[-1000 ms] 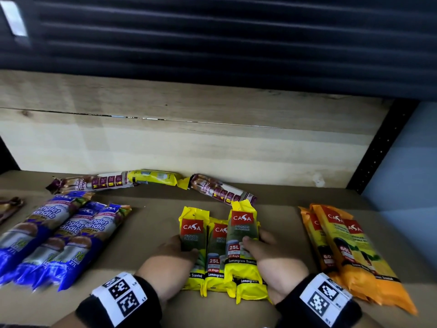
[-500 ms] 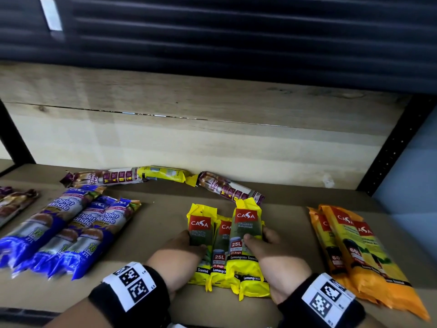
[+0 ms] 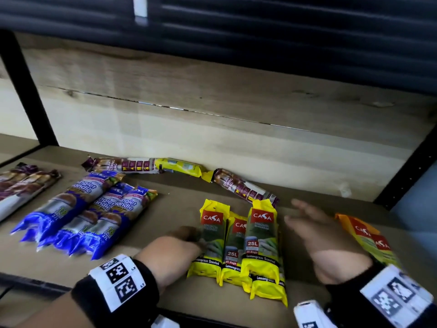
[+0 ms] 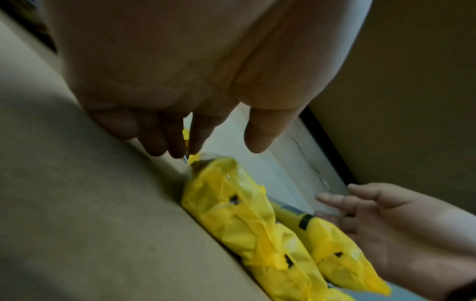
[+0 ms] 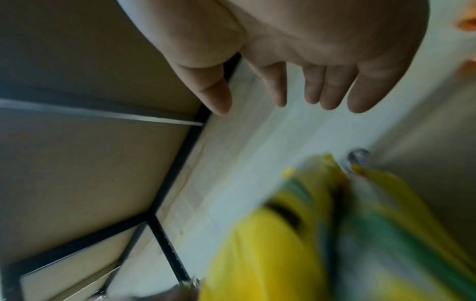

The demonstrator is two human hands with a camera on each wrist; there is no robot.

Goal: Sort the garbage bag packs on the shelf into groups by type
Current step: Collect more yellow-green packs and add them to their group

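Lower centre: left hand [image 3: 173, 253] fingers straight against yellow packs [image 3: 238, 247]; right hand [image 3: 324, 240] spread wide, holding nothing.

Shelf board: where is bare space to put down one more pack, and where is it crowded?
Bare board lies between the blue packs and the yellow packs, though the left hand rests at its near end. A narrower strip separates the yellow packs from the orange packs, under the right hand. The back edge is crowded with drawstring packs.
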